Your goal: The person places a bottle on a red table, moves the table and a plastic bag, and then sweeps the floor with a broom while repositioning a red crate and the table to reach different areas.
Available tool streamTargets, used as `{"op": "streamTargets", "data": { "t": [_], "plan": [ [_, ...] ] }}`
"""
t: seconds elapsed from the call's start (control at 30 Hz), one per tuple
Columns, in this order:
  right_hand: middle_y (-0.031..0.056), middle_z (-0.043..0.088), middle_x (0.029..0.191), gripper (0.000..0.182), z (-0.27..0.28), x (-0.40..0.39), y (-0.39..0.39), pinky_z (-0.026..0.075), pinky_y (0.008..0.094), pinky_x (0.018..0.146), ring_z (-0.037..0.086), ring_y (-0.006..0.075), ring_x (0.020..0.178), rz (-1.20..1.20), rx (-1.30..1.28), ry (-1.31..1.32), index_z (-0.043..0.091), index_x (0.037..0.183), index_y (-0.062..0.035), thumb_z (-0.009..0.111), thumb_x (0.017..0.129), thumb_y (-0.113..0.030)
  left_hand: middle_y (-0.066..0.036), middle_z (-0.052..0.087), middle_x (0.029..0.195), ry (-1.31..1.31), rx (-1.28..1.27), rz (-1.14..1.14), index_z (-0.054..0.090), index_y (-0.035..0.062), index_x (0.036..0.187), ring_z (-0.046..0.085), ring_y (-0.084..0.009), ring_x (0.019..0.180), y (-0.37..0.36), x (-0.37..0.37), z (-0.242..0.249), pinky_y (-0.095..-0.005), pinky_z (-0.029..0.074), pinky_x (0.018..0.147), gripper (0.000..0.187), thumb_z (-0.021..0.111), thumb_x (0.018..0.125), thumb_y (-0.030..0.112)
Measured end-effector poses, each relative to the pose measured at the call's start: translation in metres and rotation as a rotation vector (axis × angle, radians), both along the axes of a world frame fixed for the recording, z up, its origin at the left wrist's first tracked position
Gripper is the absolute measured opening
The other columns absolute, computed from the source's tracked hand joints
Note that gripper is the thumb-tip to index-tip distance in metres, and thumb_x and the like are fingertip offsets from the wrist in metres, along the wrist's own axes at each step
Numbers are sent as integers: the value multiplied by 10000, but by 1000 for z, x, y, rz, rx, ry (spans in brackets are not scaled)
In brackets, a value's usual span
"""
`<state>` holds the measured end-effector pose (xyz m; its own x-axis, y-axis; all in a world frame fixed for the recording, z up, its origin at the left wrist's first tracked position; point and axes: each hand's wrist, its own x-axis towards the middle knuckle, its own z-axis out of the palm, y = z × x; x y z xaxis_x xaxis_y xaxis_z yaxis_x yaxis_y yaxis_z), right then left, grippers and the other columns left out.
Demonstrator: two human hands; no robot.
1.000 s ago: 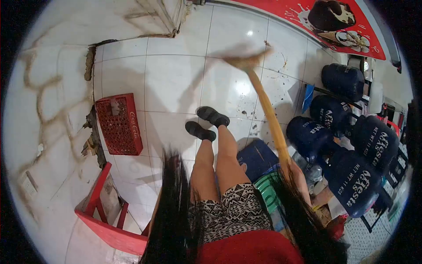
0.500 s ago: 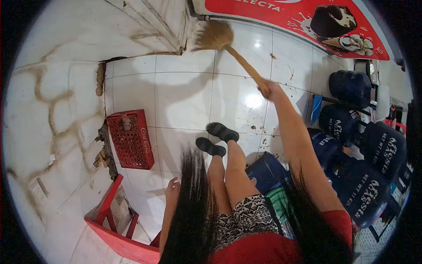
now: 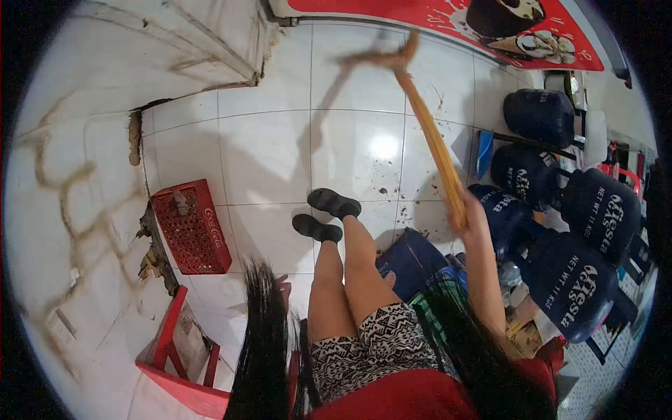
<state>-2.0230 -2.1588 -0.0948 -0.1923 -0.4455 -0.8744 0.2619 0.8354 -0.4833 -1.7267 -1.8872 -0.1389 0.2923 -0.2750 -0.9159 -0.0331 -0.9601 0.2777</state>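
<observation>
My right hand (image 3: 470,215) is wrapped round the lower end of a broom's long yellow-brown handle (image 3: 428,129). The broom head (image 3: 383,59), smeared by motion, is at the far end of the tiled floor (image 3: 273,150), just below the red freezer front (image 3: 392,8). Bits of dirt (image 3: 383,190) lie scattered on the tiles left of the handle and beside my right hand. Of my left hand (image 3: 284,288) only a small part shows past my dark hair, low and left of my legs, so its fingers cannot be made out.
To the left a red Coca-Cola crate (image 3: 190,227) stands by the damaged wall, with a red stool-like frame (image 3: 183,385) below it. Several dark blue gas cylinders (image 3: 570,283) line the right side. A dark blue container (image 3: 413,262) stands by my legs.
My right hand has come down and right, drawing the broom back. The broom head has swung right from the cabinet corner along the freezer front. The view has shifted slightly.
</observation>
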Motion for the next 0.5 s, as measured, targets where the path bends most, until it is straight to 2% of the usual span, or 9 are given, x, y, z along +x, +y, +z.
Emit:
{"op": "streamTargets", "data": {
  "t": [0.1, 0.13, 0.2, 0.27, 0.33, 0.4, 0.43, 0.47, 0.5],
  "plan": [
    [73, 485, 582, 269, -92, 18, -93, 335, 213, 294, 397, 115, 342, 131, -226, -193, 447, 805, -20, 426, 777, -286, -73, 499, 842, 50, -212, 39, 411, 59, 1065, 462, -123, 731, 45, 19, -54, -224, 376, 651, 340, 476, 757, 188],
    [84, 489, 588, 267, -128, 17, -124, 349, 210, 310, 410, 122, 363, 86, -179, -151, 441, 824, -17, 419, 780, -280, -73, 499, 842, 42, -200, 42, 411, 59, 1065, 462, -123, 731, 46, 17, -52, -224, 376, 651, 340, 476, 757, 188],
    [88, 492, 590, 260, -144, 9, -145, 346, 199, 298, 416, 124, 366, 59, -20, -16, 448, 807, -18, 411, 782, -274, -84, 517, 835, -11, -238, -65, 433, 66, 1040, 487, -146, 745, 39, 25, -35, -251, 392, 656, 306, 466, 759, 181],
    [74, 494, 582, 261, -161, -15, -108, 359, 203, 300, 433, 124, 379, 27, -9, -77, 452, 805, -25, 404, 782, -281, -94, 535, 828, -53, -295, -169, 454, 74, 1016, 511, -170, 760, 26, 35, -24, -278, 408, 661, 274, 457, 760, 174],
    [57, 487, 556, 285, -172, -38, -48, 373, 222, 304, 454, 132, 401, -45, 56, -92, 468, 771, -31, 383, 781, -303, -93, 527, 862, -73, -226, -77, 438, 68, 1035, 506, -173, 774, 25, 42, -21, -268, 403, 685, 299, 423, 737, 71],
    [54, 477, 546, 283, -151, -60, 35, 359, 227, 296, 426, 144, 358, -71, 119, -192, 462, 750, -35, 337, 790, -285, -103, 518, 897, -22, -260, -103, 439, 63, 1033, 503, -183, 782, 23, 48, -15, -272, 406, 686, 322, 393, 718, 21],
    [50, 464, 518, 259, -128, -59, 76, 362, 199, 279, 424, 128, 339, -104, 144, -212, 457, 739, -53, 381, 780, -297, -103, 518, 897, -22, -262, -89, 439, 63, 1033, 503, -183, 782, 26, 46, -14, -272, 406, 686, 322, 393, 718, 21],
    [58, 467, 519, 258, -109, -59, 107, 366, 207, 280, 437, 142, 353, -367, 317, -207, 453, 754, -61, 392, 775, -311, -101, 513, 909, -20, -287, -129, 438, 63, 1037, 501, -187, 786, 28, 45, -16, -271, 408, 679, 317, 386, 726, 30],
    [72, 481, 553, 257, -68, -46, 126, 365, 212, 270, 450, 150, 376, -474, 354, -137, 449, 760, -59, 405, 773, -312, -99, 508, 922, -17, -314, -175, 437, 64, 1041, 498, -192, 790, 29, 45, -20, -271, 410, 673, 313, 379, 735, 38]
  ]
}}
